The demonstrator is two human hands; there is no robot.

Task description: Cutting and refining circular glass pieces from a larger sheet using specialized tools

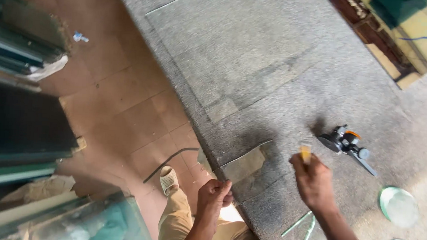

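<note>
glass piece (242, 166) pinched by left hand (214, 196), beside right hand (314, 181).

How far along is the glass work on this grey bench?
Done: two round glass discs lie at the right, and thin glass offcuts near the bench edge. In hand: the left hand pinches a small glass pane at the edge; the right hand holds a yellow-tipped tool. Left: a large glass sheet lies whole, and a black and orange tool rests untouched.

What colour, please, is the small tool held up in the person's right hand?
Yellowish-amber, seen in the head view: the small tool sticks up from the right hand.
</note>
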